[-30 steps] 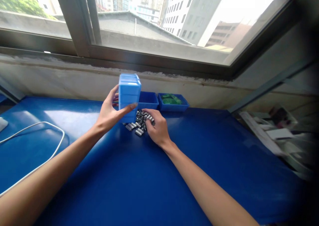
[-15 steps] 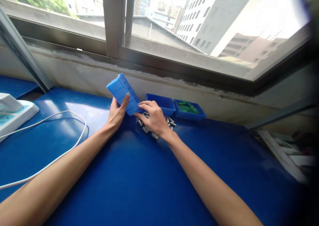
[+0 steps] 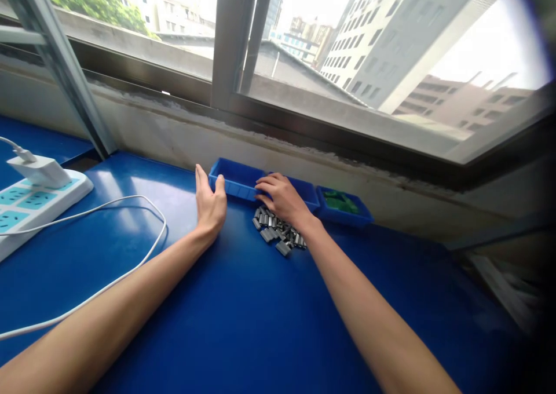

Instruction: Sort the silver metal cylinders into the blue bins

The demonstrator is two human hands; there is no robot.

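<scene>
A blue plastic bin (image 3: 234, 189) stands upright on the table against the wall, at the left end of a row. My left hand (image 3: 211, 204) is beside its left end, thumb and fingers apart, holding nothing. At the bin's right end is my right hand (image 3: 283, 197), fingers spread and slightly bent; whether the fingertips touch the rim I cannot tell. Below that hand lies a pile of small grey metal pieces (image 3: 270, 232), partly hidden by it. A second blue bin (image 3: 307, 192) is partly covered by my right hand.
Farther right, a third blue bin (image 3: 354, 217) holds green pieces (image 3: 337, 201). On the left lie a white power strip (image 3: 47, 208) with a plugged-in adapter (image 3: 39, 171) and a looping white cable (image 3: 143, 249). A metal post (image 3: 72, 81) and the window frame (image 3: 295, 127) border the blue table (image 3: 243, 318).
The tilted bin that both hands held up has been set down upright at the left of the row. Both hands have let go of it. The camera view has shifted slightly left.
</scene>
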